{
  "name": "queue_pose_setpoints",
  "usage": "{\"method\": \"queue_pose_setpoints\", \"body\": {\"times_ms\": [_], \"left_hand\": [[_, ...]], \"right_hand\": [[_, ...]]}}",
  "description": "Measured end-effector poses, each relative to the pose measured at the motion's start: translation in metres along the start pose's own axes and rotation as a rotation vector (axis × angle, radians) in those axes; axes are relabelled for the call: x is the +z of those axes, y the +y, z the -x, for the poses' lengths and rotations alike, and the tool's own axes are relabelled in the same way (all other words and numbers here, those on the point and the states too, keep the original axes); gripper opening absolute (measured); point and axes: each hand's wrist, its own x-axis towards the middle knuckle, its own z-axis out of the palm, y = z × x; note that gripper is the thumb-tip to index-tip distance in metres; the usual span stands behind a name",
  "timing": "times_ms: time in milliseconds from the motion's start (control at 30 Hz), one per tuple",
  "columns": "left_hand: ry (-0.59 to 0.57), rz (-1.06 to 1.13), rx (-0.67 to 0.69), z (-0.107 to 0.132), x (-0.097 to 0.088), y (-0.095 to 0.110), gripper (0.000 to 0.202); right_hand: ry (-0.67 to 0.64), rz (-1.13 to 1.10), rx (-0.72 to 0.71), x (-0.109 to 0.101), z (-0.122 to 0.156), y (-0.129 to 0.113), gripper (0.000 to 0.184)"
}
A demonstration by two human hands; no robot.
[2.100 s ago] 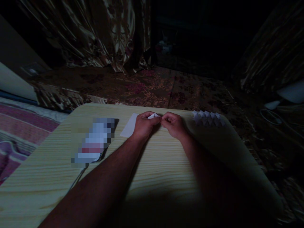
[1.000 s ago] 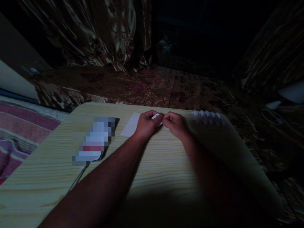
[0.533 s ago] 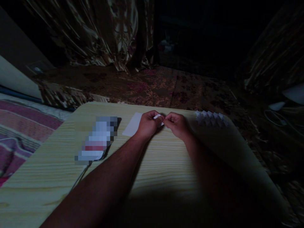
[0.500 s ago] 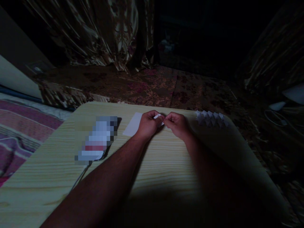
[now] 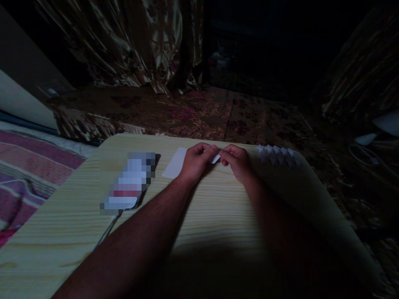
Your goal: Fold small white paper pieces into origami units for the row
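Observation:
A small white piece of paper [image 5: 215, 158] is pinched between my two hands over the far part of the table. My left hand [image 5: 197, 162] is closed on its left side, thumb on top. At its right end, the fingertips of my right hand [image 5: 234, 160] grip the edge. My fingers hide much of the paper, so its full shape does not show. Flat on the table, just left of my left hand, lies a white sheet of paper [image 5: 174, 163]. Right of my right hand, several small pointed folded paper pieces [image 5: 277, 155] stand in two rows.
A blurred-out, phone-like device [image 5: 129, 182] with a cable [image 5: 106, 232] lies on the left of the wooden table [image 5: 218, 207]. Beyond the far edge is a patterned cloth-covered surface [image 5: 193, 112] below curtains [image 5: 168, 41]. Striped bedding [image 5: 34, 160] borders the left side.
My left thumb has slid right along the paper, and my right hand has shifted slightly right. Both hands still hold the paper. The view has moved a little.

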Motion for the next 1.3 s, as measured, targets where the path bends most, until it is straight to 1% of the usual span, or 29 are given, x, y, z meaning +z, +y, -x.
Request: {"method": "queue_pose_setpoints", "body": {"times_ms": [100, 200, 300, 367, 567, 667, 767, 867, 1000, 1167, 1300], "left_hand": [[0.016, 0.05, 0.021, -0.001, -0.001, 0.0, 0.029], [0.012, 0.084, 0.015, -0.003, -0.002, -0.003, 0.019], [0.033, 0.076, 0.0, -0.004, -0.002, -0.005, 0.016], [0.056, 0.042, -0.004, -0.004, -0.002, -0.005, 0.016], [0.071, -0.004, -0.012, -0.004, -0.002, -0.007, 0.019], [0.105, -0.008, 0.005, -0.005, -0.002, -0.008, 0.018], [0.134, -0.012, 0.007, -0.006, -0.002, -0.009, 0.019], [0.121, 0.009, 0.007, -0.007, -0.002, -0.01, 0.024], [0.097, 0.021, -0.006, -0.007, -0.003, -0.012, 0.03], [0.077, 0.027, -0.006, -0.008, -0.005, -0.014, 0.028], [0.096, 0.031, 0.0, -0.009, -0.005, -0.016, 0.029]], "right_hand": [[0.016, -0.033, 0.021, -0.001, -0.001, 0.001, 0.022], [0.016, -0.07, 0.024, -0.002, -0.002, 0.002, 0.021], [0.011, -0.077, 0.028, -0.003, -0.002, 0.002, 0.021], [0.011, -0.059, 0.035, -0.002, -0.002, 0.002, 0.021], [0.021, -0.062, 0.04, 0.0, -0.002, 0.001, 0.021], [-0.001, -0.104, 0.025, -0.001, -0.001, -0.001, 0.021], [-0.047, -0.127, 0.002, -0.001, 0.001, -0.003, 0.028], [-0.085, -0.133, -0.016, -0.001, 0.001, -0.004, 0.032], [-0.079, -0.108, -0.009, 0.0, 0.0, -0.001, 0.033], [-0.063, -0.11, -0.018, -0.001, 0.0, 0.0, 0.029], [-0.089, -0.138, -0.017, -0.002, 0.0, 0.0, 0.031]]}}
